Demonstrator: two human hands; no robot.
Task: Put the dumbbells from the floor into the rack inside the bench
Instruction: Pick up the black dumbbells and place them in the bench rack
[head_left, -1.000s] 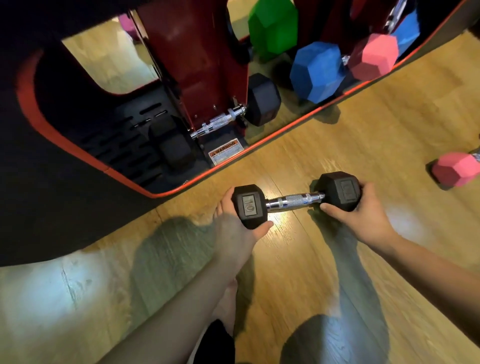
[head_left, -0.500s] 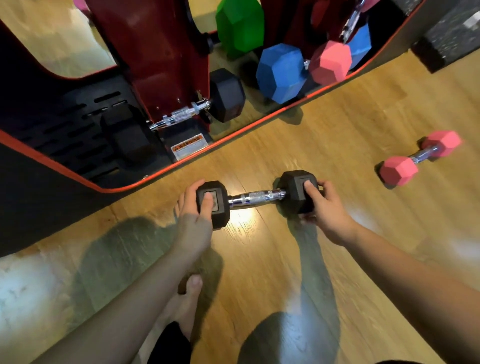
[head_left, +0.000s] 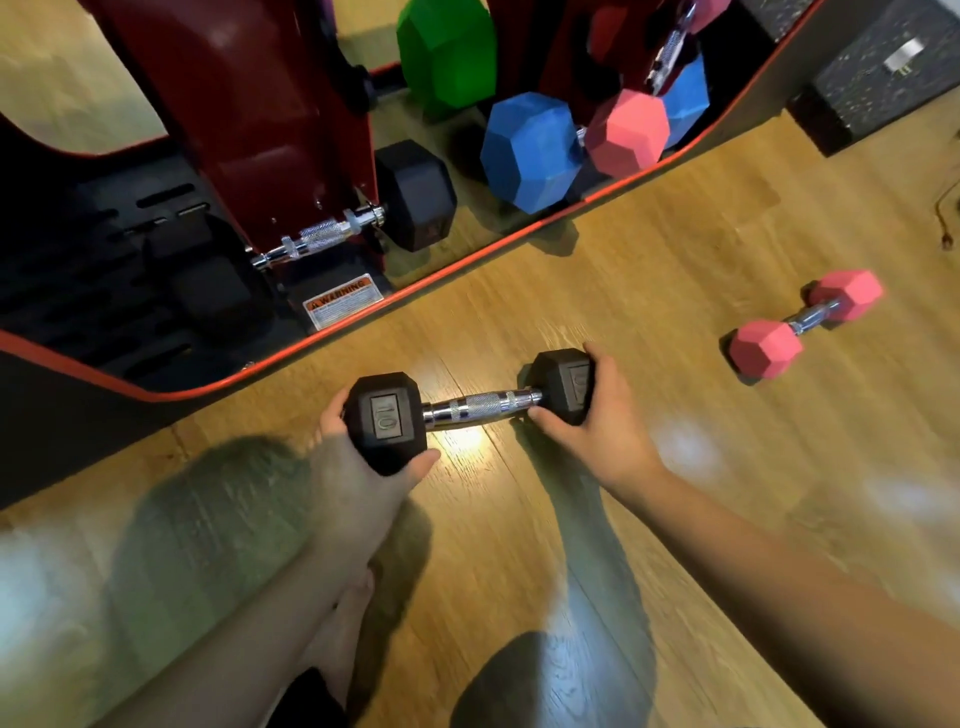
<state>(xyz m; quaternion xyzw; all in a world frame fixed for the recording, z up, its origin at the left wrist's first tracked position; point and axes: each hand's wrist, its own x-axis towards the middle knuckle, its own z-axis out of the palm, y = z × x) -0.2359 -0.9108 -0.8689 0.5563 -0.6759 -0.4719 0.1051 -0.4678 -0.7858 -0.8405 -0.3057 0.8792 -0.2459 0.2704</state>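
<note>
A black hex dumbbell (head_left: 480, 405) marked 10, with a chrome handle, is held just above the wooden floor in front of the bench. My left hand (head_left: 358, 467) cups its left head from below. My right hand (head_left: 602, 421) wraps its right head. The bench's dark red rack (head_left: 249, 119) stands beyond, with another black dumbbell (head_left: 410, 197) lying at its base. Green (head_left: 447, 52), blue (head_left: 530, 150) and pink (head_left: 628, 130) dumbbells sit stored to the right of it. A pink dumbbell (head_left: 805, 325) lies on the floor at the right.
The bench's black base with a red rim (head_left: 467, 265) curves across the floor ahead. A warning label (head_left: 343, 301) sits at the rack's foot. A dark speckled block (head_left: 883, 67) stands at the top right. My bare foot (head_left: 343, 623) is below my left arm.
The view has shifted, showing more floor on the right. My left hand has returned from the top of the left head to cupping it from below, its 10 facing up. Both hands keep hold.
</note>
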